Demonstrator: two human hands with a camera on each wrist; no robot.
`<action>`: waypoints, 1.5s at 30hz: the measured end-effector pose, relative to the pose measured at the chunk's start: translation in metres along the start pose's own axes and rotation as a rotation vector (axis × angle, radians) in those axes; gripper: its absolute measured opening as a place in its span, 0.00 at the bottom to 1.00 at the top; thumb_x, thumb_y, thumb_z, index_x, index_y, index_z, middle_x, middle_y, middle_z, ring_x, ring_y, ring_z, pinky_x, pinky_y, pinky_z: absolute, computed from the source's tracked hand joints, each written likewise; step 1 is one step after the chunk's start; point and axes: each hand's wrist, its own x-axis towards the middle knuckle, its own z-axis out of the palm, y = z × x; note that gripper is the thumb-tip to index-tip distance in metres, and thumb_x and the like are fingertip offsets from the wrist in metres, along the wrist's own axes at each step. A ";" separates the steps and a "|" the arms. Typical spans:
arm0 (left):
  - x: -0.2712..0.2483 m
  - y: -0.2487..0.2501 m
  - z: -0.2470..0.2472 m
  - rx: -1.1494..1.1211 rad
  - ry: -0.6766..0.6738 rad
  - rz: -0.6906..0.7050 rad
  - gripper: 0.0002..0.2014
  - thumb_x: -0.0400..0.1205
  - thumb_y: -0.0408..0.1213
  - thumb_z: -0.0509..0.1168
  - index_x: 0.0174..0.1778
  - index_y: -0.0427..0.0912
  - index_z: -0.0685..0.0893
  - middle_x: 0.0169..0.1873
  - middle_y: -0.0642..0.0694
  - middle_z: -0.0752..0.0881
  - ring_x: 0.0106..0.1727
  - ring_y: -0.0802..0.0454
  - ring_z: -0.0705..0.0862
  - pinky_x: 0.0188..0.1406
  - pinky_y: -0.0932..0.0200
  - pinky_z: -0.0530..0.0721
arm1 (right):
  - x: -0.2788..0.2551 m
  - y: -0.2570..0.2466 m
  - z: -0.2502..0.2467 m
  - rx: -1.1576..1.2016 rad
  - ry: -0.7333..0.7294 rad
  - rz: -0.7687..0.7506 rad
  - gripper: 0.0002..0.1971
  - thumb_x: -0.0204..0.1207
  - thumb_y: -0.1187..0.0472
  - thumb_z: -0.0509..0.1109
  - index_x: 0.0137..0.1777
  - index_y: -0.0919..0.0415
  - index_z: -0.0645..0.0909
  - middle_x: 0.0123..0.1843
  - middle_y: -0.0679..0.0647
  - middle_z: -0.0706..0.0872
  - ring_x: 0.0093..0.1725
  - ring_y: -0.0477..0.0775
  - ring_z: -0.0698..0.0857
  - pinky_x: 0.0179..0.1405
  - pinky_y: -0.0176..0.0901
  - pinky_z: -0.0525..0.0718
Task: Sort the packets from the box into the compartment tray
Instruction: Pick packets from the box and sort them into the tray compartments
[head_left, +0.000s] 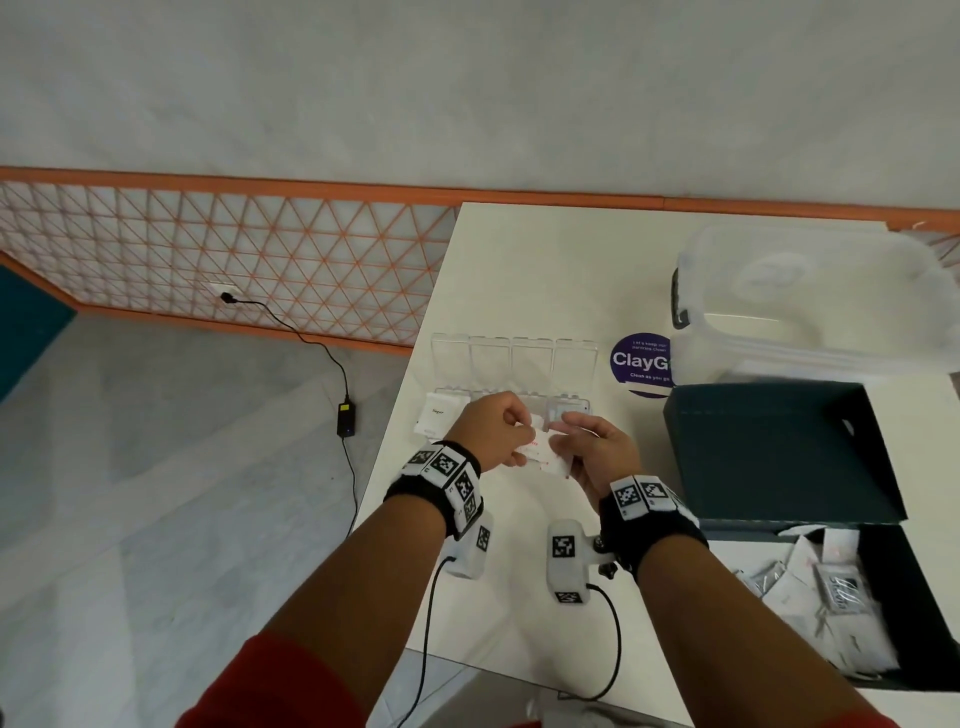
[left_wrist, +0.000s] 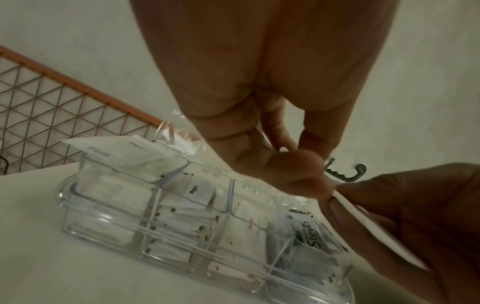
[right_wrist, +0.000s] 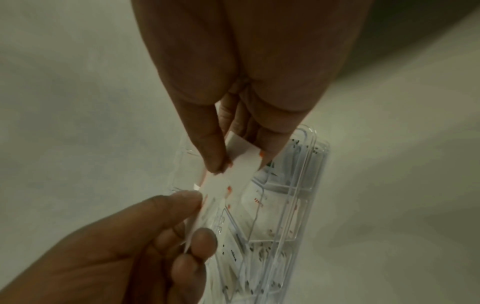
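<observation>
Both hands meet over the clear compartment tray (head_left: 514, 358), whose lids stand open. My left hand (head_left: 519, 422) and right hand (head_left: 560, 434) each pinch white packets with red print (head_left: 540, 453) held between them. In the right wrist view my right hand (right_wrist: 239, 162) pinches one end of the packets (right_wrist: 226, 185), and the left hand's fingers (right_wrist: 197, 242) pinch the other. In the left wrist view my left hand (left_wrist: 311, 166) pinches a thin white packet edge (left_wrist: 363, 222). Below, the tray (left_wrist: 109, 232) holds sorted packets, including a Stevia packet (left_wrist: 309, 232). The dark box (head_left: 914, 613) holds several loose packets.
The box's open lid (head_left: 779, 457) stands to the right of the tray. A clear plastic bin (head_left: 810, 301) sits behind it beside a purple sticker (head_left: 641, 364). A sugar packet (head_left: 439, 415) sticks out at the tray's left end. The table's left edge is close to the tray.
</observation>
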 end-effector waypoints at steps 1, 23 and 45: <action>-0.001 0.000 0.000 -0.028 -0.010 -0.017 0.05 0.77 0.32 0.71 0.44 0.44 0.82 0.44 0.44 0.82 0.30 0.47 0.90 0.27 0.62 0.84 | 0.001 0.001 0.000 -0.005 0.012 -0.003 0.16 0.69 0.83 0.71 0.50 0.65 0.83 0.47 0.61 0.93 0.39 0.57 0.91 0.42 0.49 0.91; 0.013 0.004 -0.005 0.182 0.154 0.025 0.24 0.80 0.29 0.61 0.72 0.51 0.80 0.36 0.49 0.85 0.41 0.56 0.80 0.45 0.75 0.75 | 0.010 0.000 -0.012 0.042 0.084 0.034 0.15 0.70 0.81 0.73 0.50 0.63 0.85 0.48 0.59 0.92 0.45 0.56 0.91 0.38 0.46 0.91; 0.027 -0.003 0.006 0.516 0.119 0.167 0.09 0.81 0.41 0.64 0.50 0.48 0.89 0.45 0.49 0.76 0.45 0.48 0.80 0.47 0.57 0.79 | 0.018 -0.016 -0.006 0.098 0.057 0.025 0.14 0.70 0.83 0.71 0.40 0.62 0.81 0.38 0.59 0.87 0.37 0.57 0.88 0.33 0.45 0.91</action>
